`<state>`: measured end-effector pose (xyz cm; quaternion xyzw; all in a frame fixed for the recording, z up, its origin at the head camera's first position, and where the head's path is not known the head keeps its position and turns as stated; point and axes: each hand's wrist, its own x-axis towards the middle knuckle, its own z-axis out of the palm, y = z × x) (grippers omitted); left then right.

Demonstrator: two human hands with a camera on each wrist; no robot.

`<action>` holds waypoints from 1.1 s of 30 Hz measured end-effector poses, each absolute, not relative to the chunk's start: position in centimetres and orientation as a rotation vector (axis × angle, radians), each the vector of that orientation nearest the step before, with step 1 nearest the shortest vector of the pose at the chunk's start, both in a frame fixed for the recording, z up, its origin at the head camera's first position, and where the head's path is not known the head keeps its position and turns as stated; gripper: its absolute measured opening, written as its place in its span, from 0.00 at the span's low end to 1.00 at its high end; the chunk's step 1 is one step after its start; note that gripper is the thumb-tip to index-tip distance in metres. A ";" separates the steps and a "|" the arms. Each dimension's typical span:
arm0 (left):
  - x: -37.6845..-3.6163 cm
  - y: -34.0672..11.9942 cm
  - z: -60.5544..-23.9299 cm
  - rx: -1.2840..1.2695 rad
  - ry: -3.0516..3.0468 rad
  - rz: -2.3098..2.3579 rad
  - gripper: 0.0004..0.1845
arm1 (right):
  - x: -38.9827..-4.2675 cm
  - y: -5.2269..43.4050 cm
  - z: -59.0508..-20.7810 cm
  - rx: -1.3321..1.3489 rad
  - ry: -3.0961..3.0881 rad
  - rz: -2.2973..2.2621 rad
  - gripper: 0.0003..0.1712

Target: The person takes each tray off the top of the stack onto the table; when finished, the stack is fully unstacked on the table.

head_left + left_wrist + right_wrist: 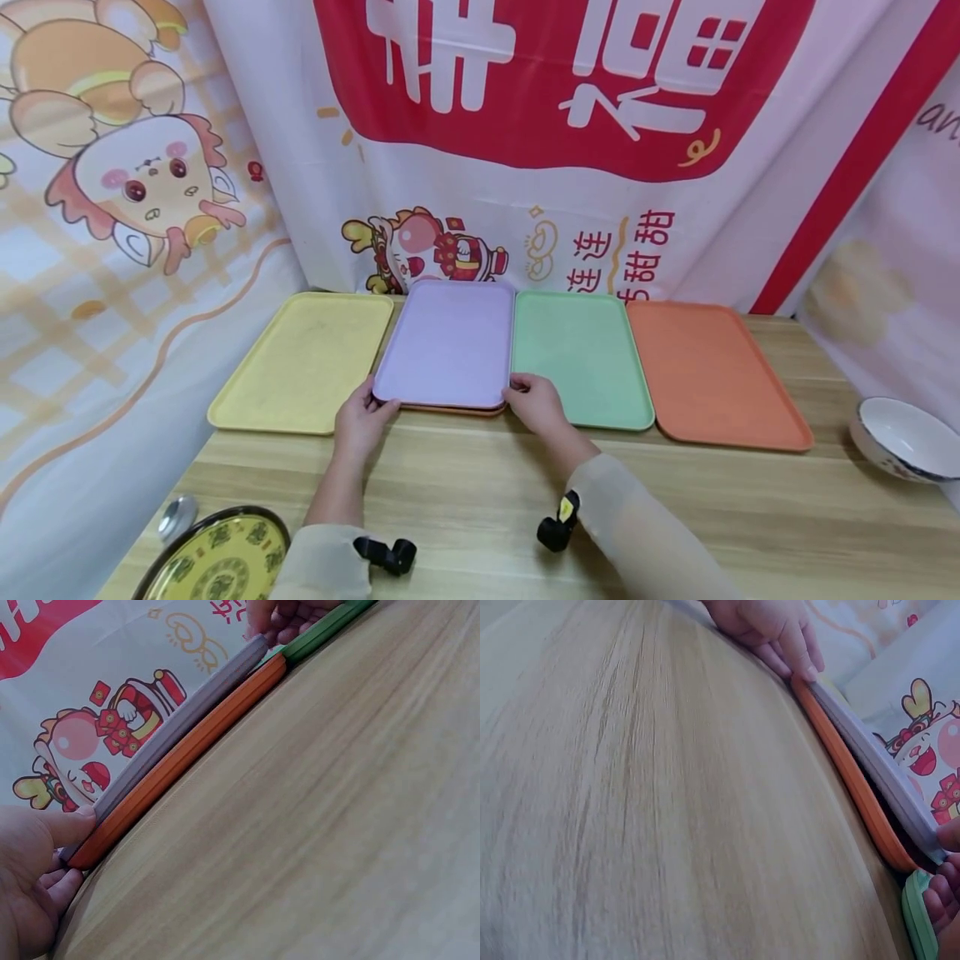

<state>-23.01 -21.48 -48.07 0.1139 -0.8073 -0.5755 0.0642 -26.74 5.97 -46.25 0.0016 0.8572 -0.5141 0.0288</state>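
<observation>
The left hand (362,422) gripped the near left corner of the lilac tray (448,343), thumb on the rim and fingers curled beneath; the right hand (534,402) pinched the near right corner the same way. The lilac tray lay on an orange tray underneath (457,409), of which only the near edge showed, and the wrist views showed its near edge lifted slightly off that lower tray. At nine o'clock of this stack lay a yellow tray (307,361), at three o'clock a green tray (583,357), touching it, and further round an orange tray (708,375). All rested on the wooden table (480,508). At four o'clock sat a white bowl (906,437); at seven o'clock, a patterned yellow plate (217,560).
</observation>
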 end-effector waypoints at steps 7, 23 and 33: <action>-22.8 -21.4 -48.0 0.375 -2.394 -1.803 0.39 | -26.8 5.2 -46.0 0.190 2.101 -2.136 0.24; -22.8 -20.8 -48.0 0.316 -2.369 -1.830 0.39 | -27.0 6.1 -45.2 0.171 1.947 -2.173 0.32; -22.8 -21.2 -48.1 0.289 -2.415 -1.711 0.38 | -27.0 10.0 -43.0 0.126 1.991 -2.139 0.30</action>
